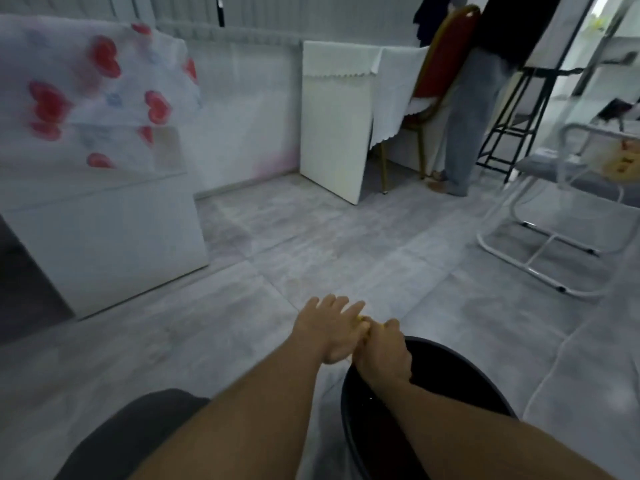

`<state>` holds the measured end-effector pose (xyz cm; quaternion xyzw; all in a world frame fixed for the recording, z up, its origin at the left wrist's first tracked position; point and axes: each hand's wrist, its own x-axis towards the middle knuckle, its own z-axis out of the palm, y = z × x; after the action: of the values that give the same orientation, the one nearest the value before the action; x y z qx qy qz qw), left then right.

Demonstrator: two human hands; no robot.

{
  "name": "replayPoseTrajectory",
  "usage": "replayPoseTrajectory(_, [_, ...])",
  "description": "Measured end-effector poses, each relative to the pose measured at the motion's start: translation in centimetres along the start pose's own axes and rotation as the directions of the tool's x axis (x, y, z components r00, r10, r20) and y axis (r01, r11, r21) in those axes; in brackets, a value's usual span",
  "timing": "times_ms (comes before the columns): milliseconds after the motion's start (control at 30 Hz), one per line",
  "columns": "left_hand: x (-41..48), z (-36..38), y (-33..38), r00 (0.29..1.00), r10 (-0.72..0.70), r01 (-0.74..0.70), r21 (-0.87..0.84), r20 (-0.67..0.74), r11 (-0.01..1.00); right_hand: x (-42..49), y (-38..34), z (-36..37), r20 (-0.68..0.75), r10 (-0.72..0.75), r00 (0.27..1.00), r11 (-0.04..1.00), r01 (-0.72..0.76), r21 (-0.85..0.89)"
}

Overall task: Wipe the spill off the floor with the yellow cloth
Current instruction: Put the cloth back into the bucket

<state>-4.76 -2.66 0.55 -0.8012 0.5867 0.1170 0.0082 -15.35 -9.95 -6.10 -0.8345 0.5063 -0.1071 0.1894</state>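
Yellow cloth point(364, 321), one piece, barely shows inside the shared grip. Two hands, left hand point(330, 330) and right hand point(382, 351), close tightly on it. One black bucket point(460, 382) sits directly beneath.

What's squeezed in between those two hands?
In the head view, a bit of the yellow cloth shows between the left hand and the right hand, above the black bucket.

you have the yellow cloth point(364, 321) bunched tight between your left hand point(329, 332) and right hand point(382, 351), so only a small yellow sliver shows between your fingers. it sits above the near rim of the black bucket point(450, 372). the grey tiled floor point(346, 244) looks blurred; you cannot make out a spill.
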Motion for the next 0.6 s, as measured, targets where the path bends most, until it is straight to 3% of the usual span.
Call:
replayPoseTrajectory(100, [-0.1, 2.2, 1.4, 0.999, -0.004, 0.005, -0.020, 0.054, 1.000, -2.2, 2.6, 1.5, 0.016, 0.115, 0.993, 0.992, -0.116, 0.049])
replayPoseTrajectory(267, [0.4, 4.0, 1.5, 0.996, -0.040, 0.040, -0.002, 0.074, 0.999, -2.2, 2.4, 2.6, 0.074, 0.082, 0.994, 0.995, -0.086, 0.056])
replayPoseTrajectory(433, [0.6, 4.8, 2.0, 0.996, -0.005, 0.002, 0.028, 0.092, 1.000, -2.3, 1.0, 3.6, 0.127, 0.182, 0.975, 0.970, -0.199, 0.140])
replayPoseTrajectory(600, [0.8, 5.2, 2.0, 0.996, -0.018, 0.016, 0.026, 0.082, 1.000, -2.2, 0.3, 4.2, 0.146, 0.110, 0.983, 0.993, -0.117, 0.035])
